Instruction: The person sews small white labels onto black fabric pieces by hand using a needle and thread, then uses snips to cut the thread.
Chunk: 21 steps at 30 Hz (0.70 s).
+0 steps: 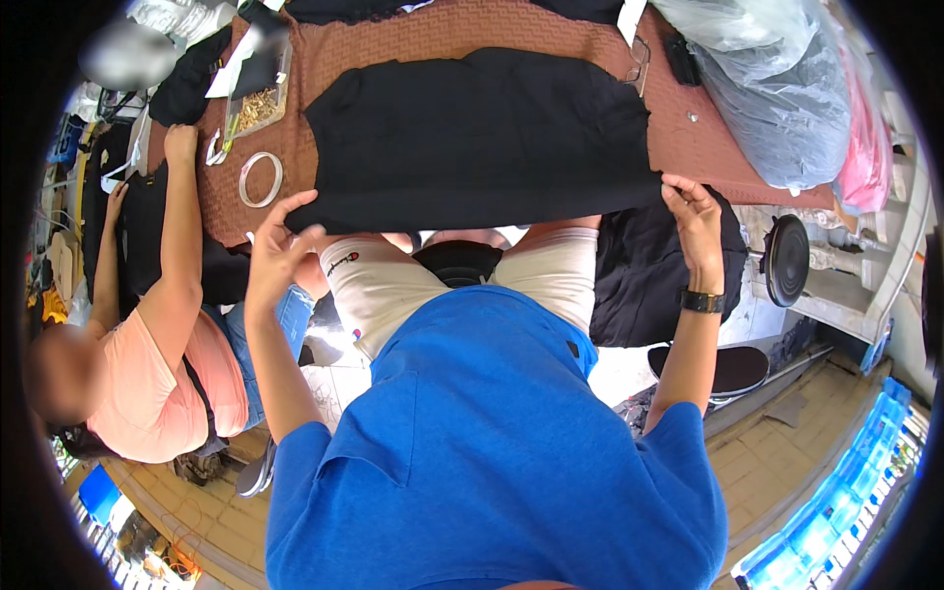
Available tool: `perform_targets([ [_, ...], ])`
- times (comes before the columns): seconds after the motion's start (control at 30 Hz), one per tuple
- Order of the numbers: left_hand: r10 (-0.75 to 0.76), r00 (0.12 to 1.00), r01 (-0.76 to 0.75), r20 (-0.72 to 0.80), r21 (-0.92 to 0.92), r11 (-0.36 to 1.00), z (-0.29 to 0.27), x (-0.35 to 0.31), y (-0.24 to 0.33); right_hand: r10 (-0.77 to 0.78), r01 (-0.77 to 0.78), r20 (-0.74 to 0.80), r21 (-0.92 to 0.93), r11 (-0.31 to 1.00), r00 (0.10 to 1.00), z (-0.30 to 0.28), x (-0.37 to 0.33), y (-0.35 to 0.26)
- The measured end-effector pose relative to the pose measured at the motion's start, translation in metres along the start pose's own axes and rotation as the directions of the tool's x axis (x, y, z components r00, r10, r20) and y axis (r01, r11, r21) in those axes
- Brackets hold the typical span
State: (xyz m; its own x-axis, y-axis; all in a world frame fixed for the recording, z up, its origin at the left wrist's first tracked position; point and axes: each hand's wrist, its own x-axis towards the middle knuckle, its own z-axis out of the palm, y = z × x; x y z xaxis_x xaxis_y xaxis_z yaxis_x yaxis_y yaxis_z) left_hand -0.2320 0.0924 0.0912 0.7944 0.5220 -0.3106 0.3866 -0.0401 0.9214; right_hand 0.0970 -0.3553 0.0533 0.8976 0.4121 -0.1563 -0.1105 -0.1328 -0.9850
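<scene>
A wide piece of black fabric point(482, 138) lies spread over the near side of the table, its front edge hanging just above my lap. At its left front corner, my left hand point(280, 254) has the fingertips at the cloth edge, with thumb and fingers apart. My right hand point(694, 221), a dark watch on its wrist, pinches the right front corner between thumb and fingers. More black cloth point(649, 265) hangs at my right side, below the table edge.
On the brown-covered table point(334, 39) are a white tape ring point(261, 180), a tray of small gold pieces point(258, 108) and, at right, a large plastic-wrapped bundle point(777, 88). A co-worker in a peach shirt point(167, 383) sits at left, handling black cloth. A round-seated stool point(787, 261) stands right.
</scene>
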Motion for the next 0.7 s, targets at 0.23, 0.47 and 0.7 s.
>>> perform_targets([
  [0.23, 0.272, 0.959, -0.183, -0.086, 0.544, 0.819, 0.004, -0.001, -0.015, 0.05, -0.045, 0.077, -0.075, 0.996, 0.996, 0.009, -0.014, -0.008],
  [0.47, 0.385, 0.837, -0.405, -0.389, 0.034, 0.914, -0.009, 0.006, 0.038, -0.211, 0.182, -0.051, -0.338, 0.923, 0.976, -0.016, -0.008, -0.066],
  [0.7, 0.704, 0.649, -0.668, -0.288, 0.229, 0.709, -0.033, 0.013, 0.161, -0.523, 0.521, -0.099, -0.047, 0.852, 0.846, -0.061, 0.0, -0.191],
])
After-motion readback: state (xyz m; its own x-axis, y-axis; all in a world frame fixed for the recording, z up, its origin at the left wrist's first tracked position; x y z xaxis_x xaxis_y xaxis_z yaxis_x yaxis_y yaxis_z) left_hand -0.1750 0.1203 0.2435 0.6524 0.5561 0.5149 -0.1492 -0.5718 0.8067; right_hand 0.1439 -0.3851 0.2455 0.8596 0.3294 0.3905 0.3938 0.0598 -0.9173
